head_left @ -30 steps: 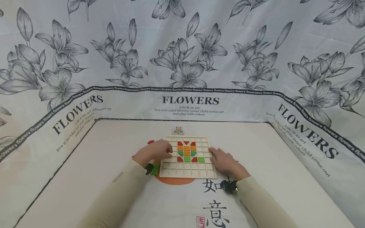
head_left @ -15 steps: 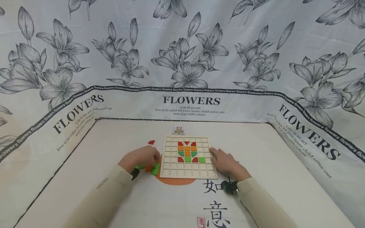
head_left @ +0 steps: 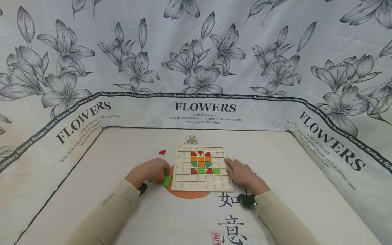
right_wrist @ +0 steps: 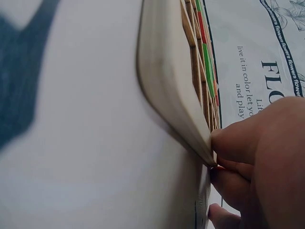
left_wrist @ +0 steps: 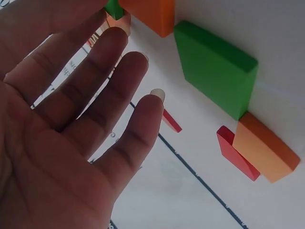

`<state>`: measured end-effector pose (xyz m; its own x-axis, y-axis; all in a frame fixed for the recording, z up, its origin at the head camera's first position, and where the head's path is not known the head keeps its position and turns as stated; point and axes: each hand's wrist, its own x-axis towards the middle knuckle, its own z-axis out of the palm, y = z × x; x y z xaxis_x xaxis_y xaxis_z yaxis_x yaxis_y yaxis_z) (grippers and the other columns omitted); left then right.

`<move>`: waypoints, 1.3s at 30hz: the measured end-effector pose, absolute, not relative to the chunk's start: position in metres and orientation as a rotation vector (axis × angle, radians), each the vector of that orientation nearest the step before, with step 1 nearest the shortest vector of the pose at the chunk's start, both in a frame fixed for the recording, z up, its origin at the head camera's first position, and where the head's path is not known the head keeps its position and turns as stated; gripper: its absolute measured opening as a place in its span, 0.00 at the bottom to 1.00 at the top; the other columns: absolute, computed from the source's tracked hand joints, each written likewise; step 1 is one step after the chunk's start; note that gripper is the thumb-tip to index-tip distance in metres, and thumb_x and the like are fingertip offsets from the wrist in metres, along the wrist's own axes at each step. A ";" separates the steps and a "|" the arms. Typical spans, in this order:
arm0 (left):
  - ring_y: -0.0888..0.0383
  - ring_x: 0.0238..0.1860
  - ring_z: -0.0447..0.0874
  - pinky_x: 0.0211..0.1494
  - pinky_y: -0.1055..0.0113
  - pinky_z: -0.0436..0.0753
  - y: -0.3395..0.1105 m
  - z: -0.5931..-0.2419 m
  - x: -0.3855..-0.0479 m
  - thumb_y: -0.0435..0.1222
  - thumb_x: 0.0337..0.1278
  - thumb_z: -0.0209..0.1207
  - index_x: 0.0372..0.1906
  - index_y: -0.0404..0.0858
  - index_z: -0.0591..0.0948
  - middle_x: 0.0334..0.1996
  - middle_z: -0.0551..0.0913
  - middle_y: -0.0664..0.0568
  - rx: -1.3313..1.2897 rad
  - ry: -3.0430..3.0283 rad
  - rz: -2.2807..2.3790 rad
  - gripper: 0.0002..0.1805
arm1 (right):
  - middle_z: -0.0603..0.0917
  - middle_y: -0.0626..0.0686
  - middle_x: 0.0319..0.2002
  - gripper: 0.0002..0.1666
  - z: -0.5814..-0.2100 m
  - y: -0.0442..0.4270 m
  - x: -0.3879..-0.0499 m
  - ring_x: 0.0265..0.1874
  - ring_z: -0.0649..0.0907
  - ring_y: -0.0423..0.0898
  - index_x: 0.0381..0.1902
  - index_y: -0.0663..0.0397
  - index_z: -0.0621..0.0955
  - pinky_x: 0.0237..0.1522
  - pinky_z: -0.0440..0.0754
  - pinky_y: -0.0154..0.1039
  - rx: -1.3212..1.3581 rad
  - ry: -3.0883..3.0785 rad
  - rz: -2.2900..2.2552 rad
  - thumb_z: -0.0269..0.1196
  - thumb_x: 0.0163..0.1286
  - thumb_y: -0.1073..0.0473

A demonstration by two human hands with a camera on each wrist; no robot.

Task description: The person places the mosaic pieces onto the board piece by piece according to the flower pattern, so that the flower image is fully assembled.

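A light wooden grid board [head_left: 183, 185] lies on the table, with red, orange and green tiles in a flower-like pattern. Left of it, my left hand [head_left: 150, 171] is low over loose tiles, its thumb and index fingertips at a green tile [head_left: 166, 180]. The left wrist view shows green [left_wrist: 113, 8] at the thumb tip; the other fingers are spread and hold nothing. My right hand [head_left: 242, 174] holds the board's right edge. In the right wrist view, one fingertip [right_wrist: 221, 143] lies on the rim and another is against the side.
A small pattern card [head_left: 191, 139] lies behind the board. A red quarter-round tile [head_left: 162, 152] lies beyond the left hand. Orange, green and red pieces [left_wrist: 214, 69] are spread near it in the left wrist view. Printed cloth walls [head_left: 202, 115] border the table.
My left hand has drawn back from the board's left side to the loose tiles and come down at the green tile. The right hand and the board have stayed put.
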<state>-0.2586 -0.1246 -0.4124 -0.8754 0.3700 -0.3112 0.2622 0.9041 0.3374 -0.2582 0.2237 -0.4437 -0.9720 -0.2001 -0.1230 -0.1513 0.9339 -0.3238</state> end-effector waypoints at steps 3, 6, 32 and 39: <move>0.56 0.37 0.76 0.37 0.66 0.78 -0.125 -0.412 -0.257 0.30 0.55 0.62 0.39 0.45 0.86 0.35 0.82 0.56 0.468 2.695 0.390 0.09 | 0.62 0.57 0.74 0.32 -0.442 0.223 -0.257 0.74 0.56 0.62 0.74 0.51 0.60 0.71 0.50 0.66 -0.271 2.934 -0.479 0.46 0.76 0.50; 0.57 0.36 0.76 0.36 0.66 0.78 -0.125 -0.412 -0.257 0.30 0.55 0.61 0.40 0.45 0.86 0.35 0.81 0.56 0.475 2.697 0.382 0.10 | 0.61 0.57 0.74 0.32 -0.442 0.222 -0.256 0.74 0.56 0.63 0.74 0.52 0.60 0.70 0.50 0.66 -0.277 2.934 -0.484 0.46 0.76 0.51; 0.58 0.35 0.73 0.38 0.65 0.76 -0.129 -0.415 -0.241 0.37 0.44 0.71 0.30 0.46 0.82 0.29 0.77 0.57 0.569 2.729 0.338 0.08 | 0.61 0.57 0.74 0.32 -0.441 0.224 -0.257 0.74 0.57 0.63 0.74 0.52 0.60 0.70 0.50 0.67 -0.277 2.951 -0.470 0.46 0.76 0.51; 0.58 0.33 0.73 0.34 0.65 0.73 -0.131 -0.414 -0.242 0.37 0.41 0.70 0.27 0.46 0.77 0.27 0.76 0.55 0.558 2.711 0.341 0.11 | 0.61 0.58 0.74 0.32 -0.441 0.223 -0.255 0.74 0.56 0.63 0.74 0.52 0.60 0.70 0.49 0.67 -0.277 2.934 -0.497 0.46 0.76 0.51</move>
